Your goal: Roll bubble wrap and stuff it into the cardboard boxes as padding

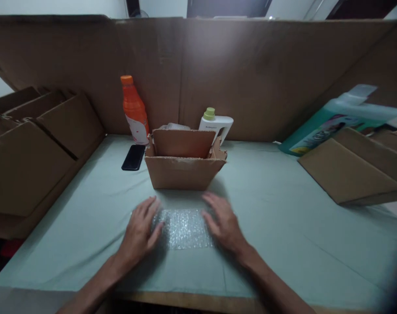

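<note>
Resting flat on the table's pale green cloth (283, 244), the left hand (140, 231) and right hand (223, 222) lie with fingers spread, palms down, one on each side edge of a bubble wrap sheet (184, 227) that lies flat between them near the front edge. Just beyond the sheet stands an open box (183, 172), flaps up (something pale shows inside, too dim to name). Left of it lies a black phone (133, 157), with an orange bottle (135, 111) upright behind. A white bottle (216, 123) stands behind the box's right corner. Cardboard walls (267, 74) close off the back.
</note>
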`<move>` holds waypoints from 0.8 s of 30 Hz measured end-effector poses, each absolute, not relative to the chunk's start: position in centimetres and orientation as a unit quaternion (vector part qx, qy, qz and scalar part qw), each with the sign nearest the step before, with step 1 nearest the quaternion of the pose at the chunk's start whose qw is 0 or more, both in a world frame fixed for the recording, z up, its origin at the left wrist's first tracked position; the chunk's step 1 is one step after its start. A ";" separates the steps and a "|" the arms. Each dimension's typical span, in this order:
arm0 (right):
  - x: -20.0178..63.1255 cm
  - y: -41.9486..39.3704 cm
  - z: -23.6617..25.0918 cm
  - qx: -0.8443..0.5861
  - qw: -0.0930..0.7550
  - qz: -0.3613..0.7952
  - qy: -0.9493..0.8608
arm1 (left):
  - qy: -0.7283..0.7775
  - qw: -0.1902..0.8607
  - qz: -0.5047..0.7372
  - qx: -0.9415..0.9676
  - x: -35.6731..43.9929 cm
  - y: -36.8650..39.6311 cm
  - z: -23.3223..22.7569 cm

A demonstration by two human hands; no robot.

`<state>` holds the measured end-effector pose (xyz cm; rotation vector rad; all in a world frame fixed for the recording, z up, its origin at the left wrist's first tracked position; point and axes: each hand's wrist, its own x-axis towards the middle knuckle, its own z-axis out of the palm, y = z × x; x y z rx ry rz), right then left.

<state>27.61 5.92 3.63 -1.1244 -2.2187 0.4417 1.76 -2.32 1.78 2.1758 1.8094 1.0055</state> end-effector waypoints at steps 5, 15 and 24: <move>26.1 0.7 2.2 -0.301 0.136 0.170 -0.928 | 0.556 0.104 0.225 0.793 2.9 -6.0 -0.1; 44.3 3.0 3.1 -0.588 0.205 0.083 -0.778 | 0.568 0.189 0.361 0.715 0.3 -4.9 0.3; 29.0 12.3 4.3 -0.511 0.311 0.314 -0.737 | 0.620 0.274 0.530 0.510 0.8 5.7 3.7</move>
